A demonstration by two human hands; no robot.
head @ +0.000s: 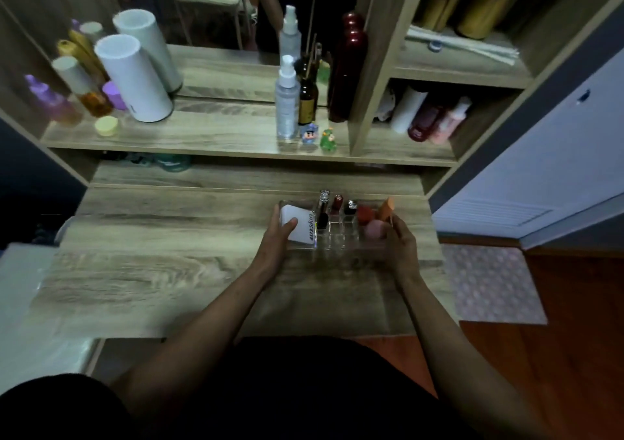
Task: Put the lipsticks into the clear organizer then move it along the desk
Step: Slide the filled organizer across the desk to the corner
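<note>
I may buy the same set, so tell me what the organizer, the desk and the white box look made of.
Organizer: clear hard plastic, probably acrylic; the desk shows through its walls.
Desk: wood-grain, matte; likely laminate, can't confirm.
White box: smooth printed card, apparently.

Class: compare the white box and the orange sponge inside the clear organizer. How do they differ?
The white box is square-edged with printed lettering; the orange sponge is tapered and plain. The box fills the organizer's left end by the left hand; the sponge stands at the right end by the right hand. Both rise above its rim.
</note>
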